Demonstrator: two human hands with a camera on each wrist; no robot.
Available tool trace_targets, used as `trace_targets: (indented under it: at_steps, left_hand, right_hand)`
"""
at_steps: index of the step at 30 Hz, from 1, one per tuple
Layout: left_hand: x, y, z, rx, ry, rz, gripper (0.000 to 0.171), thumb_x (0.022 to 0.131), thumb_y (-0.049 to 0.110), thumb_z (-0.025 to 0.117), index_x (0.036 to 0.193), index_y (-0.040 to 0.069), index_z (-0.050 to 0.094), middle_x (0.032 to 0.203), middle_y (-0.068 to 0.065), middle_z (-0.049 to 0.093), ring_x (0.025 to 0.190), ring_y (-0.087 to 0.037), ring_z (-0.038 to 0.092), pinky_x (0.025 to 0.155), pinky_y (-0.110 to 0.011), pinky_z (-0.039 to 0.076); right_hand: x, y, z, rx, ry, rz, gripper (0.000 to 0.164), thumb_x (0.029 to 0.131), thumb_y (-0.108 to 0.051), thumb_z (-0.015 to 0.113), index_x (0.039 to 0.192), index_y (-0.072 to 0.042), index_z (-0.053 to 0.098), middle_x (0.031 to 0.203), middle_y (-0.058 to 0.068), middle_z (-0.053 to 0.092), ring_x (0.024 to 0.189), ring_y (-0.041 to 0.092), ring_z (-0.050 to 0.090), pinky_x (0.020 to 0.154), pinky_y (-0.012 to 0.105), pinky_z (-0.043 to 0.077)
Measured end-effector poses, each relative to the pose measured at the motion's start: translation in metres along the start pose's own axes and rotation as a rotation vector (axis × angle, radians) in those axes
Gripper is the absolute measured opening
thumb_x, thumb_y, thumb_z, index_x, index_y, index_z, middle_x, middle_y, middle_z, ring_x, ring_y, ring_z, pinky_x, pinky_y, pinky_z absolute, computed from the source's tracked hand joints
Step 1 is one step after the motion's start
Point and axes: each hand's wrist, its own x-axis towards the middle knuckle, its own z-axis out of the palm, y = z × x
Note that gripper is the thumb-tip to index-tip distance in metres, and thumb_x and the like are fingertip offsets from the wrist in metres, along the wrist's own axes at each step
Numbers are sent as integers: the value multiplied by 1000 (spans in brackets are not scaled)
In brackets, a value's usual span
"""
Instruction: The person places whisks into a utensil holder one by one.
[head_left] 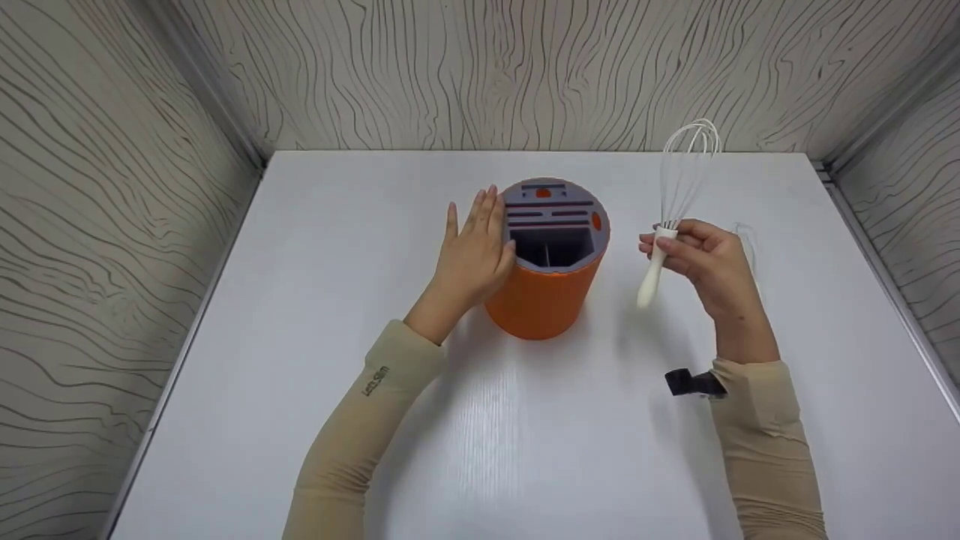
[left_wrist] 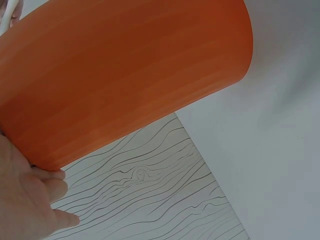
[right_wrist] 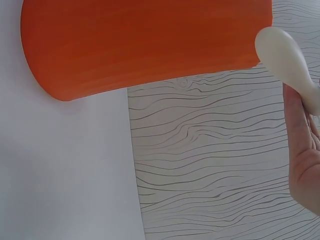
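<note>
A round orange utensil holder (head_left: 541,304) with a grey slotted top stands upright on the white table. Against its left rim rests my left hand (head_left: 474,259), fingers extended and thumb by the top's edge. To the right of the holder, my right hand (head_left: 709,259) pinches a white whisk (head_left: 651,281) near the upper end of its handle. The wire loops point up and the handle end hangs down, tilted, above the table and apart from the holder. In the right wrist view, the handle (right_wrist: 285,55) overlaps the orange wall. The left wrist view shows the holder's side (left_wrist: 130,75) close up.
The holder's top has narrow slots, a larger divided opening (head_left: 551,247) at the front and small orange inserts. Wood-patterned panels (head_left: 480,75) stand behind and on both sides of the white table (head_left: 300,315). A black strap mount (head_left: 694,383) sits on the right wrist.
</note>
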Motion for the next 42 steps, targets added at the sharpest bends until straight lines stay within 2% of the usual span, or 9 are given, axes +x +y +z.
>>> trace_targets:
  at_steps: [24,32,39,42]
  left_hand:
    - [0,1,0,7,-6,-14,62,99,32,28,149,-3,15,156,-14,10,144,-23,7,112,-52,1]
    - [0,1,1,-17,6,-11,63,99,33,29,149,-3,16,156,-15,10,144,-23,7,112,-52,-1]
    - [0,0,1,-15,6,-9,63,99,32,29,149,-3,16,156,-14,10,144,-23,7,112,-52,-1]
    - [0,0,1,-14,2,-10,63,99,32,29,149,-3,16,157,-14,10,144,-23,6,112,-51,-1]
  right_hand:
    - [-2,-5,13,-1,1,-12,14,87,12,54,97,8,62,89,15,70,83,25,70,78,35,53]
    - [-3,-7,18,-19,3,-31,14,86,13,55,98,11,62,89,16,70,82,25,70,78,35,54]
    - [-3,-9,22,-49,-25,-42,17,87,10,56,102,18,57,90,15,70,83,25,69,80,35,53]
    - [-3,-10,24,-41,-30,-48,15,87,11,56,100,15,60,90,15,71,83,25,70,80,35,53]
